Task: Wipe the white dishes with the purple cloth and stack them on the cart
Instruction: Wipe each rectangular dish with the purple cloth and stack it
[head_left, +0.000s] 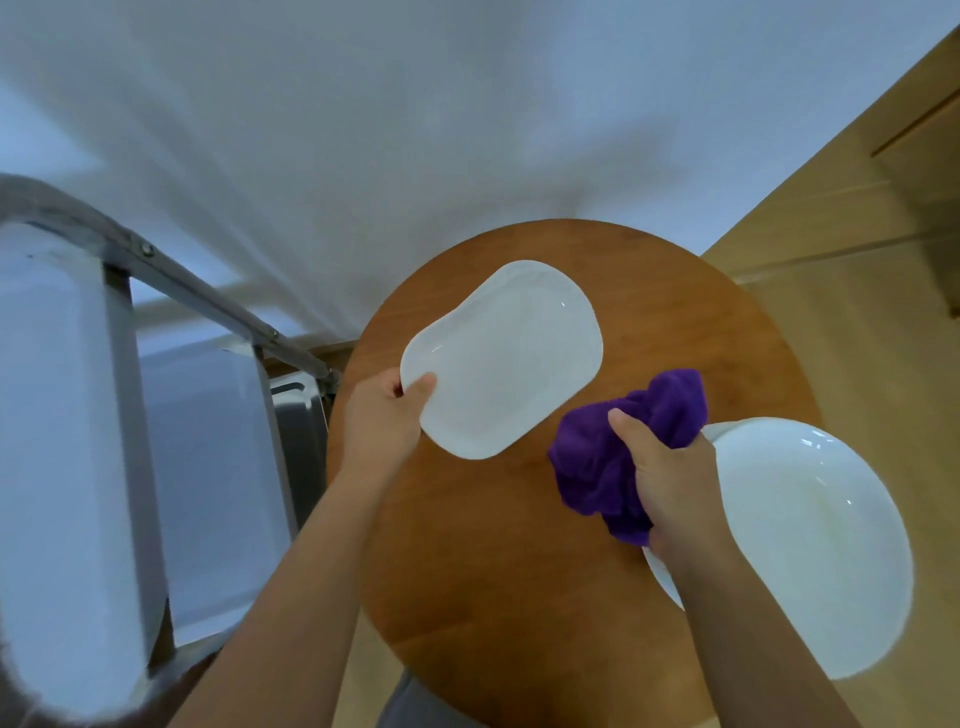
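My left hand (384, 415) grips the near left corner of a white oblong dish (506, 358), held above the round wooden table (498, 561) with its hollow side up. My right hand (670, 483) is closed around a bunched purple cloth (602, 457), just right of and below the dish, apart from it. A large round white plate (821, 545) lies on the table's right side, partly under my right wrist. The cart (156, 270) stands to the left with a metal frame.
White bins or shelves (62, 441) fill the cart at the left, blurred. A white wall is behind the table. Light wooden floor (852, 312) shows to the right of the table.
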